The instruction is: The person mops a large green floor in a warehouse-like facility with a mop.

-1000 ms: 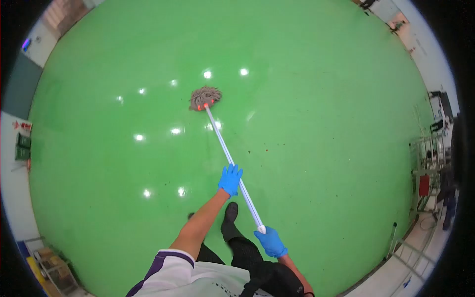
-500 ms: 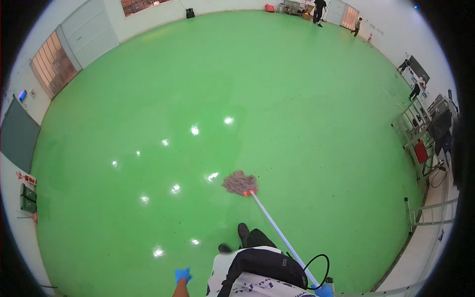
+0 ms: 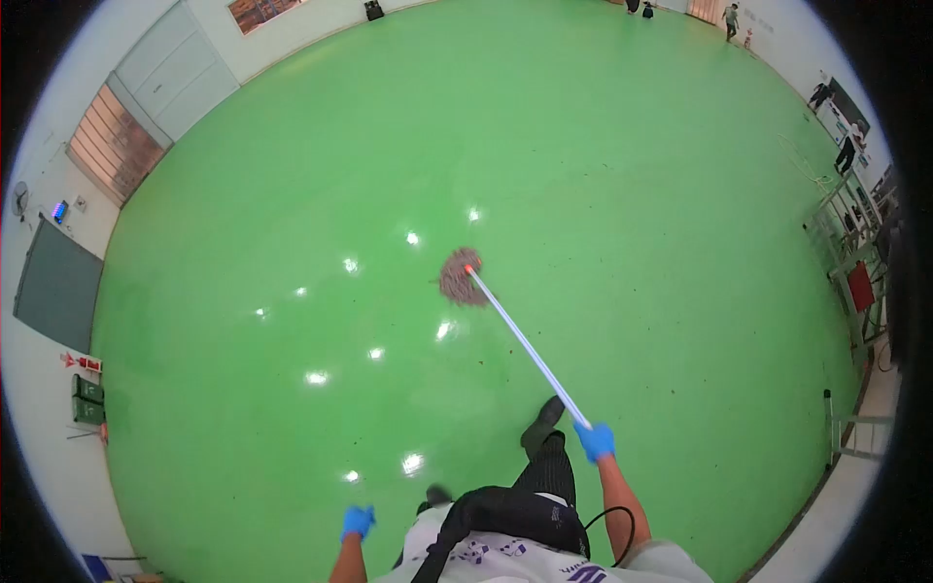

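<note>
My right hand (image 3: pixel 596 442), in a blue glove, is wrapped round the upper end of a mop (image 3: pixel 530 350) with a pale pole. The pole slopes forward and left to a grey-brown string head (image 3: pixel 464 278) with an orange fitting, spread on the green floor (image 3: pixel 292 194). Low on the left, my left hand (image 3: pixel 358 522) hangs beside my body in a blue glove, with nothing in it; its fingers look loosely apart. My dark boot (image 3: pixel 542 426) stands just left of the pole.
Metal frames (image 3: pixel 850 233) and a ladder-like rack (image 3: pixel 860 437) line the right wall. Green bins (image 3: pixel 87 398) stand at the left wall. Several people are far off, including one person (image 3: pixel 731 21) at the back right. Reflections shine on the floor.
The mop head has been pushed forward, away from me. My right hand has come forward from the bottom edge with the pole, and one foot has stepped ahead. My left hand stays low.
</note>
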The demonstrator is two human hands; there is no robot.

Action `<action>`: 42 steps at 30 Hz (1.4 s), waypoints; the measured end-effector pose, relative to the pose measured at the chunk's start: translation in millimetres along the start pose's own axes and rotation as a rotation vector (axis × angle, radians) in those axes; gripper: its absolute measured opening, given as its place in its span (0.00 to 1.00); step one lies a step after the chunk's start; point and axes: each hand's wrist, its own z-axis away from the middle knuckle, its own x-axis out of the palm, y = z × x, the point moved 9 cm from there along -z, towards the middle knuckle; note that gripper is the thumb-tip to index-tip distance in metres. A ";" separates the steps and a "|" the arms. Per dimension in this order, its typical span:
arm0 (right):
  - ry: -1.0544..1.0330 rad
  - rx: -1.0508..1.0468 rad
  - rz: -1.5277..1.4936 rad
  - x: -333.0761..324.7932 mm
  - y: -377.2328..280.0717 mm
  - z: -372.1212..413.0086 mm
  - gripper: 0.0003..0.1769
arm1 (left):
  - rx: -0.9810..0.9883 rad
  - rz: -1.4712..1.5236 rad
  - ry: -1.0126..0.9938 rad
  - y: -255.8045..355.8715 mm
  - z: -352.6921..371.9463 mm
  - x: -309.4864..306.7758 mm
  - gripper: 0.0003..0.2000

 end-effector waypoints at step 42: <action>-0.162 -0.572 0.439 -449.4 -484.4 -589.0 0.27 | 0.740 0.058 0.299 1131.0 -366.1 -356.0 0.50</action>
